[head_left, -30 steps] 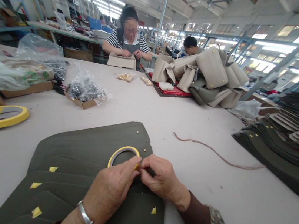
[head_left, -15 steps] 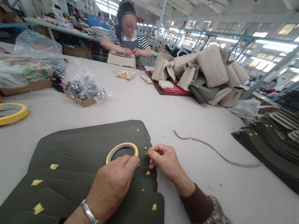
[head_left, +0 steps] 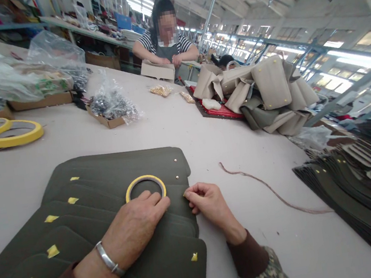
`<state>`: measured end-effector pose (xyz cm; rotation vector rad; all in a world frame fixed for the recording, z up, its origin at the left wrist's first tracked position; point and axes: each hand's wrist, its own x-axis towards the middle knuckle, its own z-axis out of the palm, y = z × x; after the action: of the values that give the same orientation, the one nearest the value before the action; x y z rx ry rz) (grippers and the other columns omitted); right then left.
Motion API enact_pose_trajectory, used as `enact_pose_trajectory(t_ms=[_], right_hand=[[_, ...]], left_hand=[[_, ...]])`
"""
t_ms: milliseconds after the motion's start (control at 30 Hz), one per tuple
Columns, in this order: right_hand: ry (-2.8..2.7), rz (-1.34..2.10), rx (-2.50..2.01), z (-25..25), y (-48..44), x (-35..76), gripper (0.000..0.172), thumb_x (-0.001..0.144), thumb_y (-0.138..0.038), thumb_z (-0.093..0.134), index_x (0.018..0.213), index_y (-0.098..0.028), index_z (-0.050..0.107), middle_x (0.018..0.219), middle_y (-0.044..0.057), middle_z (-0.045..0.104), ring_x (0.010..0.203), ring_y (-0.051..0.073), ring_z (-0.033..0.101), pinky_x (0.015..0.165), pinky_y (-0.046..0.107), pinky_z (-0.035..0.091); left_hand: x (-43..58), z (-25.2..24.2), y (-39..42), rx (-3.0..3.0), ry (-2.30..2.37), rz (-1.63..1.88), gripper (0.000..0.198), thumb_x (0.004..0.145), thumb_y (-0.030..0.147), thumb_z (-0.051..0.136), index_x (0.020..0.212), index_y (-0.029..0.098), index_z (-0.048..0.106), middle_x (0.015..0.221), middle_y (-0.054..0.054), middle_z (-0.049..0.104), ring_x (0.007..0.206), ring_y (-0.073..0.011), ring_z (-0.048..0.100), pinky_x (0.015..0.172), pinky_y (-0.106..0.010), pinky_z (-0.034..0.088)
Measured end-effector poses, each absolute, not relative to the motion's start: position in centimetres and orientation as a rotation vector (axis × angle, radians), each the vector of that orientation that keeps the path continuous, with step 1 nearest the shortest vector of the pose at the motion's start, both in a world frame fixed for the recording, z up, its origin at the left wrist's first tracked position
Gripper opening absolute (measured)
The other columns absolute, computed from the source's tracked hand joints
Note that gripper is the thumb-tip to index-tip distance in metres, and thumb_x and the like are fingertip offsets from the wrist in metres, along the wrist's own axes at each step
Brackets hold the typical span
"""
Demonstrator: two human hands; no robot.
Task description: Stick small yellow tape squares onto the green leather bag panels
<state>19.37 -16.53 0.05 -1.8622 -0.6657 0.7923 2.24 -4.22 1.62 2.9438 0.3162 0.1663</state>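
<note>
Several dark green leather panels [head_left: 108, 183] lie fanned and overlapping on the table in front of me, most with a small yellow tape tab on them. A yellow tape roll [head_left: 145, 187] rests flat on the panels. My left hand [head_left: 134, 225] lies over the roll's near rim, its fingers curled round it. My right hand [head_left: 207, 203] sits just right of the roll at the panels' right edge, fingers pinched together against the edge of a panel; what they pinch is too small to make out.
Larger yellow tape rolls [head_left: 11, 137] lie far left beside plastic bags and boxes [head_left: 113, 108] of hardware. A brown cord [head_left: 273, 193] trails to the right. Dark panel stacks [head_left: 363, 186] fill the right edge. Beige bag pieces [head_left: 262, 90] are heaped ahead. A person [head_left: 166, 44] works opposite.
My hands have parted: the right one moved from the roll to the panels' right edge. The left hand has laid the roll flat on the panels.
</note>
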Motion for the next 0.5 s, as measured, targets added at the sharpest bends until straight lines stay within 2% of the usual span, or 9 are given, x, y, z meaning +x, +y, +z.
enact_pose_trajectory(t_ms=[267, 333, 400, 500], right_hand=[[-0.985, 0.538, -2.037, -0.2, -16.2, 18.9, 0.014, 0.08, -0.023, 0.059, 0.073, -0.019, 0.069, 0.061, -0.001, 0.064, 0.048, 0.011, 0.054, 0.044, 0.019, 0.04], [-0.996, 0.512, -2.041, -0.2, -16.4, 19.1, 0.009, 0.08, -0.024, 0.062, 0.084, -0.02, 0.069, 0.056, -0.004, 0.061, 0.046, 0.011, 0.053, 0.045, 0.02, 0.04], [-0.928, 0.53, -2.032, -0.2, -16.8, 19.3, 0.018, 0.079, -0.027, 0.066, 0.096, -0.021, 0.066, 0.05, -0.008, 0.055, 0.041, 0.011, 0.05, 0.043, 0.02, 0.039], [-0.811, 0.652, -1.98, -0.3, -17.5, 19.5, 0.015, 0.082, -0.034, 0.065, 0.087, -0.019, 0.065, 0.05, -0.007, 0.055, 0.04, 0.011, 0.049, 0.041, 0.02, 0.038]], left_hand=[[2.2, 1.4, -4.1, 2.962, 0.306, 0.18, 0.012, 0.093, 0.013, 0.05, 0.089, 0.021, 0.059, 0.086, -0.002, 0.062, 0.079, -0.0215, 0.055, 0.07, -0.035, 0.045], [2.2, 1.3, -4.1, 2.971, 0.311, 0.188, 0.013, 0.093, 0.012, 0.05, 0.089, 0.021, 0.059, 0.086, -0.002, 0.062, 0.079, -0.0215, 0.055, 0.069, -0.035, 0.044], [2.2, 1.2, -4.1, 2.976, 0.315, 0.201, 0.014, 0.092, 0.012, 0.05, 0.089, 0.021, 0.059, 0.087, -0.003, 0.062, 0.079, -0.0213, 0.055, 0.069, -0.035, 0.044], [2.2, 1.1, -4.0, 2.988, 0.316, 0.219, 0.014, 0.093, 0.012, 0.049, 0.09, 0.021, 0.059, 0.087, -0.003, 0.062, 0.078, -0.0217, 0.054, 0.07, -0.036, 0.043]])
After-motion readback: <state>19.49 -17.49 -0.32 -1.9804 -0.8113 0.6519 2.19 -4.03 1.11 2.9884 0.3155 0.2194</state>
